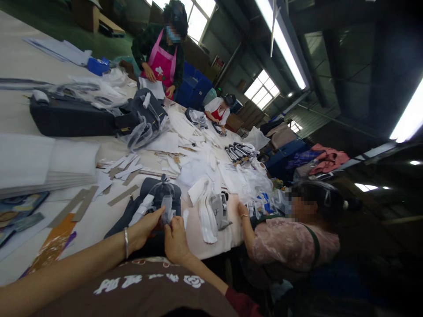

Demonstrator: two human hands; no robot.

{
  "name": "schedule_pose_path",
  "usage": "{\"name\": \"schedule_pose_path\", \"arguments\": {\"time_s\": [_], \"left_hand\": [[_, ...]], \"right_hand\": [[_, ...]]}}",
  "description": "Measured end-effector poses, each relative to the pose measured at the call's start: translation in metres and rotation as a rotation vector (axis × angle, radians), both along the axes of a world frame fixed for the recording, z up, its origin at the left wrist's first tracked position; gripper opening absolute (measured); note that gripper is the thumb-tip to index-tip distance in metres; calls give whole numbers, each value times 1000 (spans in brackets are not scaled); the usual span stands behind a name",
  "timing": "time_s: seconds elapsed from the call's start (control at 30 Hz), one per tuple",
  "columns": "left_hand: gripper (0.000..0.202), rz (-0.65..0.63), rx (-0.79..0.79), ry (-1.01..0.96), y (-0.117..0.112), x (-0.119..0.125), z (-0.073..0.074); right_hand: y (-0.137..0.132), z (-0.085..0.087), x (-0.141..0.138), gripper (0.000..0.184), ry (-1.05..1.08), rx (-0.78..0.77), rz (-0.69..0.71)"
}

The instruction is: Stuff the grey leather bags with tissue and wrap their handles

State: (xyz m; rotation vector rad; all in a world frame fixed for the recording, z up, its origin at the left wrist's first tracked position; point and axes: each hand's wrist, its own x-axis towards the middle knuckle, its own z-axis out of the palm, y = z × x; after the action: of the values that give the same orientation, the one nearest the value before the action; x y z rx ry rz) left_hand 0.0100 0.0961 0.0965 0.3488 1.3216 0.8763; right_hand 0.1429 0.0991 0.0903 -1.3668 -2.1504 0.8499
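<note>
While left hand (144,228), right hand (175,240) grip handbag (173,193) | axis points away

My left hand (145,229) and right hand (175,240) lie on the plastic-wrapped bag (158,198), which sits on the worktable (95,220). Left of the bag lies a stack of foam sheets (42,160), and right of it sits a co-worker (291,242). Beyond the bag lies a pile of wrapping paper (198,169), with a second bag (72,119) farther ahead on the left.
</note>
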Motion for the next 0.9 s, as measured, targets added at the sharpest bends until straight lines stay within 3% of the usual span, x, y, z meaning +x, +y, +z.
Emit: {"name": "schedule_pose_path", "arguments": {"time_s": [0.17,0.3,0.4,0.47,0.53,0.6,0.67,0.73,0.8,0.9], "left_hand": [[44,-112,-25,-50,10,-5,3],[38,-118,5,73,10,1,-9],[31,-119,-5,180,11,8,-21],[26,-177,66,411,13,13,-26],[24,-265,149,743,16,18,-31],[22,-346,196,993,17,23,-35],[22,-394,228,1108,18,27,-40],[22,-438,285,1178,18,31,-45],[23,-466,325,1247,18,34,-47],[27,-476,334,1266,19,35,-44]], "right_hand": [[-1,-3,-10,29,-208,12,109],[15,-11,0,39,-359,6,345],[29,-20,15,32,-261,-53,475],[39,-26,24,29,-83,-140,504],[49,-31,29,25,117,-293,420],[60,-35,29,17,321,-568,205],[69,-38,25,15,509,-895,-35],[78,-40,18,18,629,-1159,-181],[86,-41,11,15,683,-1274,-225],[95,-43,5,9,779,-1226,-189]]}}
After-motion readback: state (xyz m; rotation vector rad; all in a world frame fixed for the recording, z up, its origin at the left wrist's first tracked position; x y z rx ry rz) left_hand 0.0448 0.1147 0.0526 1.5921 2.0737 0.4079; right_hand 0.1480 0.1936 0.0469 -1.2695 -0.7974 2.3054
